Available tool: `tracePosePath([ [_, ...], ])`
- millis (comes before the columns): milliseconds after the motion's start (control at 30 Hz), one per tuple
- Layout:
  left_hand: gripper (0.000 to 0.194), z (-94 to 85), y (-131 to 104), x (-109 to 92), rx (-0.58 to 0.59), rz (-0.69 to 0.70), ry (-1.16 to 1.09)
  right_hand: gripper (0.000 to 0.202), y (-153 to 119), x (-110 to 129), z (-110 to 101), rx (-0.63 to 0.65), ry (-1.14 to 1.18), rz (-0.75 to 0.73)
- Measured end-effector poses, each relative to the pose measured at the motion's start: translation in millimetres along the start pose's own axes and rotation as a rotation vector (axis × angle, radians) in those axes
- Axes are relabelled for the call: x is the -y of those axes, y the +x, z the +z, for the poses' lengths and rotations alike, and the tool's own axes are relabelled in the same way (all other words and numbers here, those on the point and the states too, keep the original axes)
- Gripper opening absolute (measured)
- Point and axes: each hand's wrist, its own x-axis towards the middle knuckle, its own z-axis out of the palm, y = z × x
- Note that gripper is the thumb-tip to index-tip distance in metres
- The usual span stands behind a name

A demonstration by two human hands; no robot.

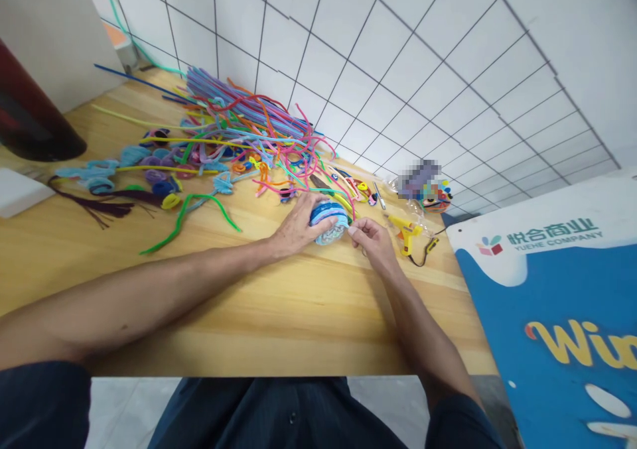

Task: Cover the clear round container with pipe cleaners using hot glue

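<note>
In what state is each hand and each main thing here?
Round blue fuzzy-stem coil: held in both hands.
Left hand: curled around the coil.
Right hand: pinching at the coil's edge.
Yellow plastic glue gun: lying unheld.
Bright green fuzzy stem: bent, loose.
Purple fuzzy-stem bundle: mostly straight, lying.

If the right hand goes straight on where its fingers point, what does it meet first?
Most likely the blue coiled piece that the left hand holds. The right hand is close beside its edge; whether they touch is unclear.
</note>
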Motion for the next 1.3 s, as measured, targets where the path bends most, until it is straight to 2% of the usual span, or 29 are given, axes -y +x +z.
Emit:
tracePosePath([
  [167,0.048,2.1,-1,1,-0.01,0.021,0.017,0.048,3,1,10,-0.035,0.043,-0.025],
  [333,0.047,2.9,-2,1,-0.012,0.034,0.031,0.041,5,6,20,-0.097,-0.049,-0.068],
  [600,0.05,1.9,-3,2,0.0,0.044,0.047,0.037,6,10,18,-0.102,-0.059,-0.084],
  [833,0.052,1.2,-5,1,-0.006,0.0,0.019,0.042,1,-2,13,-0.043,0.14,-0.064],
  [1067,0.056,2.1,-8,3,0.004,-0.074,-0.065,0.045,-6,-17,13,-0.076,0.186,-0.038],
  [1300,0.058,1.1,-9,5,0.016,-0.09,-0.082,0.054,-2,-26,15,-0.064,0.25,-0.022],
])
